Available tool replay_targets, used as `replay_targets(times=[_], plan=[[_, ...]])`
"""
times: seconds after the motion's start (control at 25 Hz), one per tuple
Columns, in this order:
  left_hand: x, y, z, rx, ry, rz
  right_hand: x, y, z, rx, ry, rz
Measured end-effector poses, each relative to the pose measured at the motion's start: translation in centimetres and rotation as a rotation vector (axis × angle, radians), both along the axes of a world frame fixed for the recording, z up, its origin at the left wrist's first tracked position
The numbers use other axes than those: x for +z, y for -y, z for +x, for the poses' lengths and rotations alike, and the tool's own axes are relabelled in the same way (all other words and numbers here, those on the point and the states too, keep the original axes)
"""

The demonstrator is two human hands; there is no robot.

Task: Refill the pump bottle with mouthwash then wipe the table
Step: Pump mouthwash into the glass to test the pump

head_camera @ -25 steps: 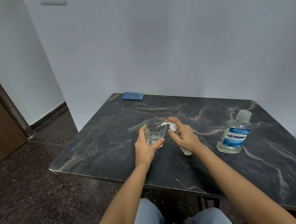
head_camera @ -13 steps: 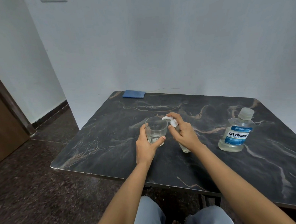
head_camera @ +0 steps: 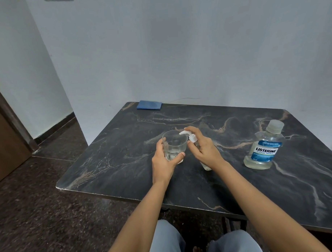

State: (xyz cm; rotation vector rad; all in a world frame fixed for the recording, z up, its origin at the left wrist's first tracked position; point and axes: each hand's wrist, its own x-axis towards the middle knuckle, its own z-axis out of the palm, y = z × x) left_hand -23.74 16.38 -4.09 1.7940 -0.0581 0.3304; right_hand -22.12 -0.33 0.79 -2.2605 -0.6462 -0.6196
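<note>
**Q:** What is in hand at this moment?

**A:** A seated person works at a dark marble-patterned bench. The right hand wraps the clear pump bottle, which stands upright on the bench. Its grip is closed round the body, and the forefinger rests on top of the white pump head. Just left of the pump bottle, the left hand curls its grip round a glass tumbler, steadying it on the bench. The nozzle reaches over the tumbler's rim.

**Q:** Which step does that suggest?

**A:** Dispensing from the pump into the tumbler, which holds a shallow layer of clear liquid. It looks like either emptying the pump bottle or testing it. The hand hides the bottle's level, so I cannot tell which.

**Q:** Where is the mouthwash?

**A:** The Listerine Cool Mint bottle stands well to the right of the pump bottle, cap on, about a third full of pale liquid. Neither hand touches it.

**Q:** What does the next move call for?

**A:** A straight downward press on the pump head, with the nozzle held over the tumbler's mouth and the bottle kept upright. Refilling would need the pump collar unscrewed and the mouthwash uncapped. For wiping, a folded blue cloth lies far behind and to the left of the pump bottle, at the bench's back corner.
</note>
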Motion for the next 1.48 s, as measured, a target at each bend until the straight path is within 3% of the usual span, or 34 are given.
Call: replay_targets(times=[0.76,1.48], plan=[[-0.01,0.07,-0.02,0.008,-0.002,0.0,-0.17,-0.11,0.01,0.006,0.031,-0.014],[-0.17,0.06,0.16,0.012,0.009,-0.002,-0.84,0.32,0.53,-0.008,0.007,0.092]])
